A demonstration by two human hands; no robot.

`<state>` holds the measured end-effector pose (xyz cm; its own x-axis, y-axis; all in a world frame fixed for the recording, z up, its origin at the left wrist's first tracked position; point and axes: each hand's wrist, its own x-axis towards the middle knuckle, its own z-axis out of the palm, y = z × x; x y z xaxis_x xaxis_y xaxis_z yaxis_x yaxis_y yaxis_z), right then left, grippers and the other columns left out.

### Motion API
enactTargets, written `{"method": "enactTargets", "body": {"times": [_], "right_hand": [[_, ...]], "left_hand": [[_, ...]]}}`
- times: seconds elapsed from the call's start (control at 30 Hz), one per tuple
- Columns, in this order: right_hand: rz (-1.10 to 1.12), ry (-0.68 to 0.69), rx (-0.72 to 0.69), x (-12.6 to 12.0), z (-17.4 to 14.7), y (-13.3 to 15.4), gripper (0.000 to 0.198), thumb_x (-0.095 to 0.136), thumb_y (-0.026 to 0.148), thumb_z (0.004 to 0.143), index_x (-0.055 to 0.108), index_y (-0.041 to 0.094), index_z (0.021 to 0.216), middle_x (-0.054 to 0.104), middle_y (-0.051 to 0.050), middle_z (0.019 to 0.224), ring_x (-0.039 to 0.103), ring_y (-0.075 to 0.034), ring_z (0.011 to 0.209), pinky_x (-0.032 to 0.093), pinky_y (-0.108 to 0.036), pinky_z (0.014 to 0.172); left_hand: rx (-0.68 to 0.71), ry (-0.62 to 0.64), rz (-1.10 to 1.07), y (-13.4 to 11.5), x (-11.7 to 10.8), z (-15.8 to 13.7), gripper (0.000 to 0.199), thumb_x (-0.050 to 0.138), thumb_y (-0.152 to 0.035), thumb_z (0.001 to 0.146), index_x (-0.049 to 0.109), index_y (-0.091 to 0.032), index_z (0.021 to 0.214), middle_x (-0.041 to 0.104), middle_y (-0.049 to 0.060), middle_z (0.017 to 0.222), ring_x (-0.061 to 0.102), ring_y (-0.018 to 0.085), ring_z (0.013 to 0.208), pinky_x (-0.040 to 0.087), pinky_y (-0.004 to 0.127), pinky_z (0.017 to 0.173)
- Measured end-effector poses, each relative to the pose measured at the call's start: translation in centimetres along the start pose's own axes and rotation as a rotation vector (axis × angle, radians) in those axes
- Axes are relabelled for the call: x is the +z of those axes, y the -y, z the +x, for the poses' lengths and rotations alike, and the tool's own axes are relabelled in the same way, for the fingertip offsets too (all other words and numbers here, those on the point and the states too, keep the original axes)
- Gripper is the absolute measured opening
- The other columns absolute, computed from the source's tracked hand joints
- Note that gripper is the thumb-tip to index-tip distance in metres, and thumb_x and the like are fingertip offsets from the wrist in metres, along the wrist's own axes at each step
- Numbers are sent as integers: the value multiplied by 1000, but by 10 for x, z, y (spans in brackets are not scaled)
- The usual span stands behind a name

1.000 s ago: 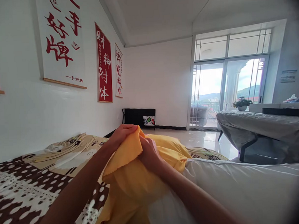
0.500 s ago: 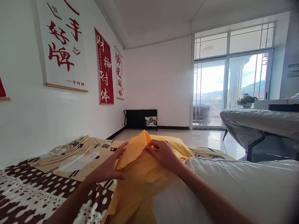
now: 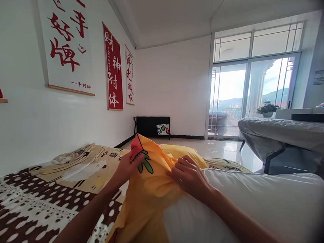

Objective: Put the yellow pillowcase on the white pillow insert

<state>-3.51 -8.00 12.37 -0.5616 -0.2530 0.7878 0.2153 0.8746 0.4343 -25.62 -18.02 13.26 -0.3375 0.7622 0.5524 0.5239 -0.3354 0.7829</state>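
Observation:
A yellow pillowcase (image 3: pixel 148 193) with a red and green printed corner lies bunched before me on the bed. Its raised printed corner is pinched in my left hand (image 3: pixel 128 168), thumb over the green leaf print. My right hand (image 3: pixel 189 176) is closed on a gathered fold of the same cloth, to the right of that corner. A plump white pillow (image 3: pixel 249 193) extends to the right, next to and under my right forearm. White material also shows at the bottom centre beside the yellow cloth; where the two overlap is partly hidden.
A patterned bedsheet (image 3: pixel 73 170) in beige, brown and white spreads to the left. A plastic-covered table (image 3: pixel 271 130) with a potted plant (image 3: pixel 268 108) stands at right. Further off are a black folded item (image 3: pixel 148 126) by the wall and a sliding glass door (image 3: pixel 227 98).
The pillowcase's corner has turned over, showing its red and green print. My left hand has closed on that corner, and my right hand has shifted right and down, still gripping cloth.

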Motion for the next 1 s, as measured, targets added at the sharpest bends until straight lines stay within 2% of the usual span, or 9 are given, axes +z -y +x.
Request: {"method": "enactTargets", "body": {"times": [0.1,0.17,0.27,0.33,0.47,0.57,0.7,0.83,1.0], "right_hand": [[259,242,65,1,5,-4,34,53,28,91,51,18,58,53,2,57,45,-12,63,32,-27,66],[420,321,238,1,14,-14,33,53,34,90,56,19,61,57,1,60,49,-12,63,36,-25,64],[444,279,523,7,28,-34,21,52,34,87,67,20,92,68,-4,91,59,-17,84,42,-29,76],[436,392,569,17,32,-45,35,58,33,82,63,20,114,66,-8,111,57,-22,103,40,-36,90],[630,623,566,38,29,-56,35,51,37,83,64,21,112,67,-5,105,60,-20,94,43,-33,83],[798,618,689,41,27,-61,33,58,46,77,65,17,92,64,-1,78,56,-14,67,41,-24,59],[907,440,948,33,27,-71,34,69,46,63,52,17,69,49,5,60,42,-9,53,29,-21,47],[818,202,906,23,24,-77,37,67,40,62,36,19,57,35,7,56,33,-7,54,26,-21,49],[1006,294,794,21,31,-80,32,59,28,64,29,20,56,31,7,55,48,-11,58,37,-23,56]], "left_hand": [[-30,44,273,-5,5,0,38,67,-51,66,66,-16,81,69,5,79,60,22,75,44,28,65],[-79,26,341,-7,7,3,35,66,-48,65,66,-15,77,68,7,75,60,24,73,43,29,63],[-59,36,282,-7,6,6,22,63,-34,61,65,-16,74,68,6,77,61,25,77,43,30,67],[-29,9,222,-5,4,7,12,58,-24,59,61,-16,67,66,5,74,60,24,77,43,29,67],[30,-156,19,7,0,5,16,59,-27,61,58,-16,72,64,5,78,59,23,78,45,29,67],[66,-347,28,21,-4,5,23,61,-36,67,59,-16,79,62,4,75,57,21,75,43,27,65],[11,-468,145,35,-7,13,30,57,-44,68,46,-19,56,44,-1,52,41,14,54,30,24,51],[35,-394,96,28,-11,25,30,57,-43,68,46,-18,56,45,-1,54,39,12,55,30,24,51],[13,-97,129,9,-12,48,19,62,-36,66,57,-18,73,55,-1,65,49,14,57,35,24,54]]}}
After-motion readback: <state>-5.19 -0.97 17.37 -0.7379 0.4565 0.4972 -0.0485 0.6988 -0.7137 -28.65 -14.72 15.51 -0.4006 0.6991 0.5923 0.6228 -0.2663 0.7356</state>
